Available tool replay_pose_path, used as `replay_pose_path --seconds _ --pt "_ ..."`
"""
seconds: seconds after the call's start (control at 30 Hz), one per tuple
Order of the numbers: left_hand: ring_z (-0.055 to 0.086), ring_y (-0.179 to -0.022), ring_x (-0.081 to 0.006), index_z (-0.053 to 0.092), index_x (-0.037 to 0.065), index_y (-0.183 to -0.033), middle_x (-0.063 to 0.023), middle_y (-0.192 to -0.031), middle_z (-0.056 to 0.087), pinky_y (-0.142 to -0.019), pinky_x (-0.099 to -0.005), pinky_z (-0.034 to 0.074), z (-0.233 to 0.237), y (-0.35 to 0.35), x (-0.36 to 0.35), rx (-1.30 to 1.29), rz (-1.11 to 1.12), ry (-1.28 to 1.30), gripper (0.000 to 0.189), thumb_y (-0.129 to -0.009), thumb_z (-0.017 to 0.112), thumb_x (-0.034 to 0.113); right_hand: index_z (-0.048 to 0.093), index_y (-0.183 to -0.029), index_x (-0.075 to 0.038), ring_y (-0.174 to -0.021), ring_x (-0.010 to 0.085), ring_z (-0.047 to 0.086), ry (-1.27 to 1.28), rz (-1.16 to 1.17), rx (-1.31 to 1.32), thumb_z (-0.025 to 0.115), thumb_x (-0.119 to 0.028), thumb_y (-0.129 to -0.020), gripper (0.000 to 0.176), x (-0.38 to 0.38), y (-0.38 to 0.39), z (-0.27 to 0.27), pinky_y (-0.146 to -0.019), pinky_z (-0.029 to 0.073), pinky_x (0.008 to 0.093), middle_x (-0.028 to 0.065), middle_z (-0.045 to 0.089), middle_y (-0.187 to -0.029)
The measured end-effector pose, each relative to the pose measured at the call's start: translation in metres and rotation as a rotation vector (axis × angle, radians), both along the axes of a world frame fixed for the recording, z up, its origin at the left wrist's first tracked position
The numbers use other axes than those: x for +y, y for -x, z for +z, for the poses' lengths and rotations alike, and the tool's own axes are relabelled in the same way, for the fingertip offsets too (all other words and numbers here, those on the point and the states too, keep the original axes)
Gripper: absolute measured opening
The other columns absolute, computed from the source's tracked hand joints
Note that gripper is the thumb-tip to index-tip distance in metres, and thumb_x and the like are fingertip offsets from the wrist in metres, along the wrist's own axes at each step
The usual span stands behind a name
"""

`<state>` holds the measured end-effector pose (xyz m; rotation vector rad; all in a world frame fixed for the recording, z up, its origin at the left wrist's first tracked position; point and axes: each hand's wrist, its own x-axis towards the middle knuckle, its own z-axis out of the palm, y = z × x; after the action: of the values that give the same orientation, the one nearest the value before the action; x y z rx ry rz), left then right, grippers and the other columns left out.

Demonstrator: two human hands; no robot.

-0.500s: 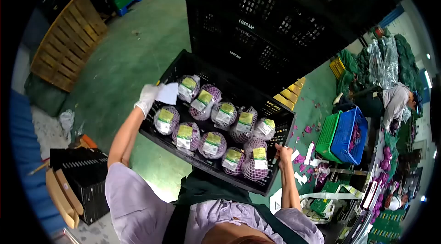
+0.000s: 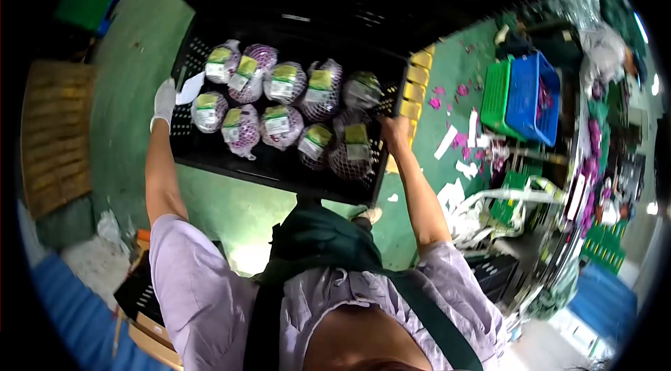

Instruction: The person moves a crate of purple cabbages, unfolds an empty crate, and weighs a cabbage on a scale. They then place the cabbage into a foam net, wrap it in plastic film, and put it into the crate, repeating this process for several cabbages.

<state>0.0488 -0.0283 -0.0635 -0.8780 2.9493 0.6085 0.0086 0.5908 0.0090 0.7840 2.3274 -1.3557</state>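
I carry a black plastic crate [image 2: 231,161] in front of my chest. My left hand [image 2: 165,101], in a white glove, grips its left rim and also pinches a white paper slip [image 2: 190,88]. At the crate's right rim my bare right hand [image 2: 395,130] holds on. Inside lie several red cabbages in net bags with green and white labels [image 2: 279,119]. The crate's far edge sits close against a stack of black crates [image 2: 335,1].
A wooden pallet [image 2: 56,133] lies on the green floor at the left. Right of the crate are yellow crates [image 2: 416,88], green and blue baskets [image 2: 524,102], and paper scraps and purple leaf bits on the floor. Another person [image 2: 604,42] works at the far right.
The crate has moved up and to the left, closer to the black stack. Both my arms are stretched further out. The view has swung, and the pallet and baskets have shifted.
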Motion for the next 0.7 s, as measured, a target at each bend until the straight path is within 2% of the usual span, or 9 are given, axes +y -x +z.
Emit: replay_pose_path --seconds 0.07,0.13,0.2,0.3,0.4,0.47,0.53,0.6,0.7 --pt "0.047 -0.107 -0.0406 0.049 0.003 -0.118 -0.025 -0.114 0.052 -0.091 -0.0447 0.036 0.025 -0.004 0.028 0.016 0.163 -0.075 0.054 -0.088 0.034 0.045 0.053 -0.056 0.003 -0.039 0.0181 0.051 -0.027 0.0 -0.05 0.069 -0.015 -0.066 0.026 -0.004 0.001 0.004 -0.038 0.041 0.0332 0.0083 0.053 -0.051" --pt "0.038 -0.12 -0.0366 0.039 0.007 -0.129 -0.0233 -0.133 0.036 -0.093 -0.051 0.034 0.056 -0.01 0.065 -0.1 0.291 0.108 0.07 -0.081 0.041 0.059 0.06 -0.066 0.007 -0.063 0.0324 0.064 -0.121 0.059 -0.034 0.066 -0.018 -0.063 0.026 0.01 0.009 -0.054 -0.056 0.049 0.0386 0.0205 0.062 -0.066" --pt "0.035 -0.122 -0.0369 0.036 0.005 -0.131 -0.0217 -0.132 0.037 -0.096 -0.05 0.033 0.067 -0.011 0.115 0.15 0.355 0.328 0.076 -0.08 0.043 0.061 0.061 -0.072 0.007 -0.079 0.0367 0.063 -0.086 0.009 -0.012 0.064 -0.016 -0.065 0.025 0.009 0.04 -0.055 -0.067 0.05 0.0396 0.0261 0.062 -0.079" --pt "0.032 -0.124 -0.0368 0.04 0.002 -0.127 -0.0232 -0.132 0.036 -0.093 -0.05 0.037 0.105 -0.075 0.196 0.06 0.457 0.588 0.079 -0.075 0.055 0.059 0.062 -0.084 0.005 -0.087 0.0359 0.061 -0.153 0.035 -0.024 0.062 -0.013 -0.066 0.025 0.0 0.037 -0.032 -0.076 0.05 0.0401 0.0263 0.061 -0.089" --pt "0.044 -0.114 -0.0355 0.046 0.0 -0.12 -0.0198 -0.125 0.045 -0.085 -0.0516 0.043 0.036 -0.142 0.176 0.184 0.66 0.579 0.07 -0.075 0.06 0.051 0.062 -0.088 0.003 -0.09 0.0354 0.06 -0.105 -0.018 -0.02 0.064 -0.01 -0.066 0.026 -0.014 0.023 -0.025 -0.079 0.049 0.0401 0.0256 0.061 -0.092" --pt "0.055 -0.099 -0.0322 0.051 0.001 -0.113 -0.0151 -0.114 0.056 -0.082 -0.0476 0.047 0.032 -0.124 0.198 0.404 1.157 -1.024 0.052 -0.079 0.057 0.039 0.063 -0.091 0.001 -0.095 0.0343 0.059 -0.015 0.012 -0.096 0.071 -0.011 -0.064 0.031 -0.008 0.028 -0.003 -0.08 0.049 0.0398 0.0232 0.06 -0.1" --pt "0.058 -0.095 -0.0309 0.053 0.002 -0.111 -0.0134 -0.109 0.058 -0.081 -0.0462 0.048 0.031 -0.118 0.199 0.458 1.095 -0.993 0.045 -0.08 0.053 0.034 0.063 -0.093 0.001 -0.095 0.0331 0.059 0.05 -0.01 -0.179 0.072 -0.014 -0.065 0.032 -0.003 0.027 0.023 -0.08 0.05 0.0392 0.021 0.061 -0.1" --pt "0.06 -0.09 -0.0296 0.055 0.003 -0.109 -0.0117 -0.105 0.061 -0.08 -0.0448 0.049 0.031 -0.119 0.198 0.523 1.031 -0.976 0.038 -0.082 0.048 0.029 0.063 -0.094 0.0 -0.096 0.0325 0.059 0.077 0.014 -0.156 0.072 -0.014 -0.066 0.033 -0.01 0.029 0.001 -0.081 0.05 0.0387 0.02 0.061 -0.101" --pt "0.052 -0.106 -0.0311 0.049 0.007 -0.117 -0.0107 -0.117 0.054 -0.089 -0.0498 0.044 0.04 -0.118 0.195 0.517 0.97 -1.079 0.038 -0.085 0.039 0.025 0.062 -0.094 0.002 -0.097 0.0346 0.058 0.159 -0.017 -0.06 0.068 -0.014 -0.067 0.032 -0.009 0.025 0.004 -0.082 0.049 0.0402 0.0235 0.06 -0.1"
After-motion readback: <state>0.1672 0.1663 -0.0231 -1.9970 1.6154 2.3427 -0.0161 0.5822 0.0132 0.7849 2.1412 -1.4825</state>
